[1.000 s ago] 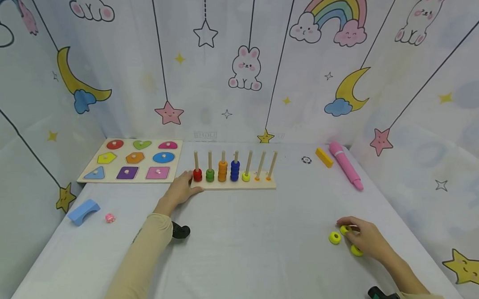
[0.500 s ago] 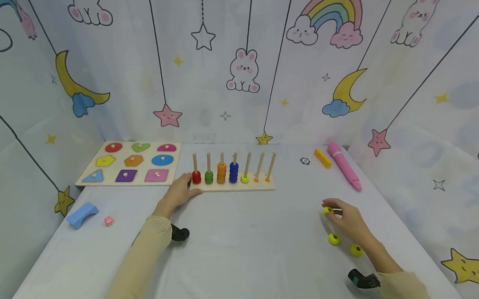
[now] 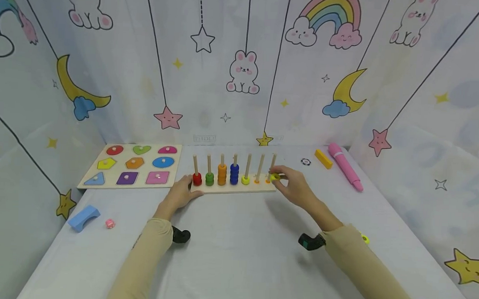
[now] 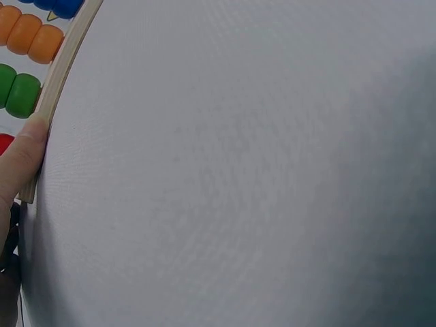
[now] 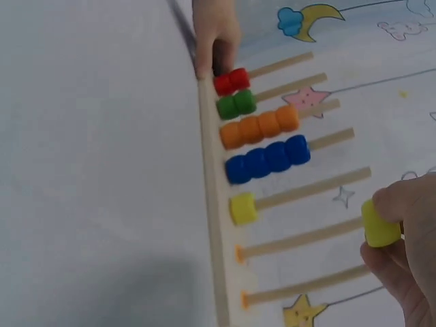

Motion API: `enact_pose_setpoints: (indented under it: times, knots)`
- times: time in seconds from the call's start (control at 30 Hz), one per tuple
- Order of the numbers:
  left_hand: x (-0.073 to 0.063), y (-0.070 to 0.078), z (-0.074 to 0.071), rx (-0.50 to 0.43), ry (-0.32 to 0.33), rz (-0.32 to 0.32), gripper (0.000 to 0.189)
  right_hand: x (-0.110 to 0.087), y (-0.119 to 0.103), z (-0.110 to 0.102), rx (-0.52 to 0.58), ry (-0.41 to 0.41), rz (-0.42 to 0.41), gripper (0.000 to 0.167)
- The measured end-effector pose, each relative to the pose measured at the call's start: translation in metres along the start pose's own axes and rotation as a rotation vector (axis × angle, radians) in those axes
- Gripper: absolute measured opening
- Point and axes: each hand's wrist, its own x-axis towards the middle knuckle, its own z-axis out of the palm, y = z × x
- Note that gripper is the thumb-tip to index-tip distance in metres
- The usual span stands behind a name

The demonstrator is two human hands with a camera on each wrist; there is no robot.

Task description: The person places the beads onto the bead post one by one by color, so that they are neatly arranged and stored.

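A wooden peg rack [image 3: 237,190] with upright pegs stands at the back middle of the table. Red, green, orange and blue beads fill four pegs in part, and one yellow bead [image 3: 245,180] sits on the fifth. The two rightmost pegs carry no beads. My left hand [image 3: 179,193] grips the rack's left end, its thumb on the front edge [image 4: 27,146]. Between thumb and fingers, my right hand [image 3: 296,187] pinches a yellow bead [image 5: 380,225] near the tips of the two bare pegs. Whether the bead touches a peg, I cannot tell.
A shape puzzle board [image 3: 132,165] lies left of the rack. A blue arch block [image 3: 84,217] and a small pink piece [image 3: 109,223] lie at left. At right are a yellow block [image 3: 323,159], a pink marker [image 3: 345,167] and another yellow bead [image 3: 365,239], partly behind the sleeve.
My right hand has picked up a yellow bead at the right and carried it left and away to the rack's right end. The left hand stays on the rack.
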Motion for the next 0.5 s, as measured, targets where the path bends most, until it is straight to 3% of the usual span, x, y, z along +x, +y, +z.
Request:
enact_pose_setpoints:
  times: [0.2,0.5]
  knots:
    - [-0.001,0.000,0.000,-0.008,-0.005,-0.007,0.081,0.044,-0.009,0.016,0.014,0.091,-0.072,0.030]
    - [-0.002,0.002,0.000,-0.001,0.011,0.001,0.081,0.080,-0.011,0.037,0.007,0.077,0.001,0.029]
